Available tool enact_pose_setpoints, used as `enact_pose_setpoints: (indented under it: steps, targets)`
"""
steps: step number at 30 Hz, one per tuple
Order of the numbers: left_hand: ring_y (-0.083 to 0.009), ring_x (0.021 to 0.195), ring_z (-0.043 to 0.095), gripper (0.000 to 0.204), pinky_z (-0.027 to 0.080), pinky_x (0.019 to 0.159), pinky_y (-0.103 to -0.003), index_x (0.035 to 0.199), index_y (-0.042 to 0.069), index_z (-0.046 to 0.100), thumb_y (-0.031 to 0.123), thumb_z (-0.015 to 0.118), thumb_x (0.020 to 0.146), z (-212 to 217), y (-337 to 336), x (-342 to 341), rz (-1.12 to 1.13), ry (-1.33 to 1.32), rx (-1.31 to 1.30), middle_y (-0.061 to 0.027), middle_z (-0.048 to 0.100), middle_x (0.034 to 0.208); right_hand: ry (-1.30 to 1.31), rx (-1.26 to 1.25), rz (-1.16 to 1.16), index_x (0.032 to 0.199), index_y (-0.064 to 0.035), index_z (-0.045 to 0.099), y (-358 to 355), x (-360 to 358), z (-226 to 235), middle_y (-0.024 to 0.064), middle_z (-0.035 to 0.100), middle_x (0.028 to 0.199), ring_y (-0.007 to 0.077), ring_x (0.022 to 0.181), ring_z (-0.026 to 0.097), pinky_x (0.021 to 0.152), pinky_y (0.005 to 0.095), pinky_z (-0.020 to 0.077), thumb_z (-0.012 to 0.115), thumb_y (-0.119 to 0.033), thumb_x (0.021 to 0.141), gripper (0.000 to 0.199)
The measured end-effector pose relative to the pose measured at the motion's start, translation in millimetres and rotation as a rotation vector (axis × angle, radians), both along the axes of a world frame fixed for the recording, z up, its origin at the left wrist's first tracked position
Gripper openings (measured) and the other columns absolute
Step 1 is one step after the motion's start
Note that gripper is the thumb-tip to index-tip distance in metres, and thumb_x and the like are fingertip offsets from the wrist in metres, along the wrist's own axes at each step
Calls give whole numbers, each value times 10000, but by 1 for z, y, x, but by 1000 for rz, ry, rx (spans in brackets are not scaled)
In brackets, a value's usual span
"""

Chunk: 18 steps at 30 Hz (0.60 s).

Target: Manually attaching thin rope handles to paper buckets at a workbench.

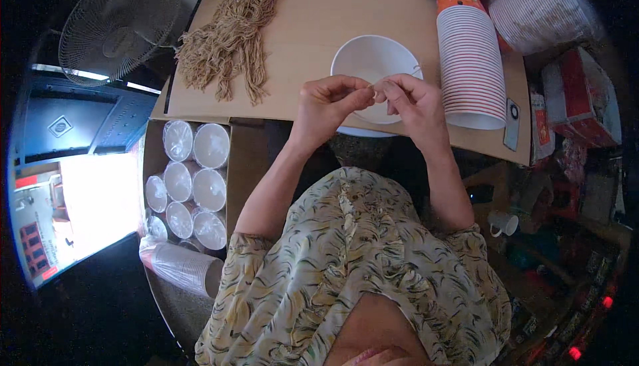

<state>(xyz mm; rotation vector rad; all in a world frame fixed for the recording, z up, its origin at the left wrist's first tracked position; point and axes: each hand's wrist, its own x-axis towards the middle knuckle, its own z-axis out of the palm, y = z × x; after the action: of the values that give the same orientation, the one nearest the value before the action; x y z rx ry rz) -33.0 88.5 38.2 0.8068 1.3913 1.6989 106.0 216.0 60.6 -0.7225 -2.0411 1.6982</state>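
Observation:
Over the near side of a white paper bucket [376,50], my left hand [327,103] and my right hand [414,103] meet fingertip to fingertip. Both hands are closed in a pinch. Whatever sits between the fingertips is small and mostly hidden, so I cannot make it out. A short bit of cord [417,69] shows at the bucket's right rim, just beyond my right hand. The bucket stands at the table's near edge, its open mouth facing me. To the far left lies a loose bundle of brown twine strands [233,36].
A long stack of nested paper buckets [469,63] lies right of my hands on the table [299,40]. More wrapped stacks [542,10] fill the back right. Below left, a carton [229,186] holds several wrapped cup stacks [178,181]. A fan [120,26] stands far left.

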Motion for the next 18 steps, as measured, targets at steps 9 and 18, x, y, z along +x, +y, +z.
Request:
enact_pose_setpoints:
  steps: [9, 18]
  targets:
    - [-114, 823, 676, 131, 550, 778, -244, 1004, -33, 695, 37, 694, 893, -2, 0, -4, -33, -30, 15, -68, 715, 897, 75, 128, 18, 1048, 25, 675, 2, -7, -12, 62, 704, 889, 99, 788, 643, 695, 253, 516, 599, -119, 962, 184]
    - [-79, 786, 655, 58, 542, 732, -228, 905, -18, 688, 1, 717, 858, 2, -2, -3, -25, 31, -25, -43, 708, 847, 26, -53, 173, 1048, 34, 664, 12, -3, -10, 39, 689, 867, 82, 761, 633, 695, 234, 529, 622, -31, 919, 150]
